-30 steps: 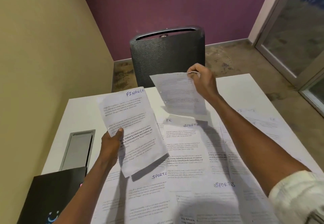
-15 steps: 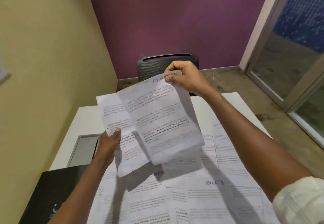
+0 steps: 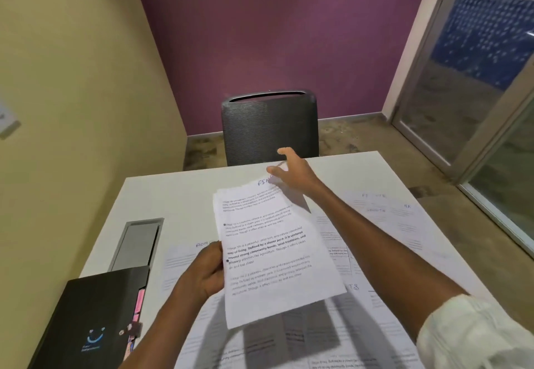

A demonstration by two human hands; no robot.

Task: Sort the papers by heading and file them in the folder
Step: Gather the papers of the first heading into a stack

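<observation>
My left hand [image 3: 203, 271] grips the left edge of a small stack of printed sheets headed FINANCE [image 3: 274, 253], held tilted above the table. At the stack's top right corner, my right hand [image 3: 294, 170] has its fingers spread apart and holds nothing. Several more printed papers [image 3: 372, 253] lie spread over the white table [image 3: 173, 192], some with blue handwritten headings. A black folder [image 3: 92, 316] with coloured tabs along its edge lies at the near left corner.
A grey cable hatch [image 3: 138, 243] is set into the table at the left. A dark mesh chair [image 3: 270, 125] stands at the far side. A yellow wall runs along the left, a glass door on the right.
My right hand laid its FINANCE sheet onto the one in my left hand and let go. The two sheets now sit squared together as one stack.
</observation>
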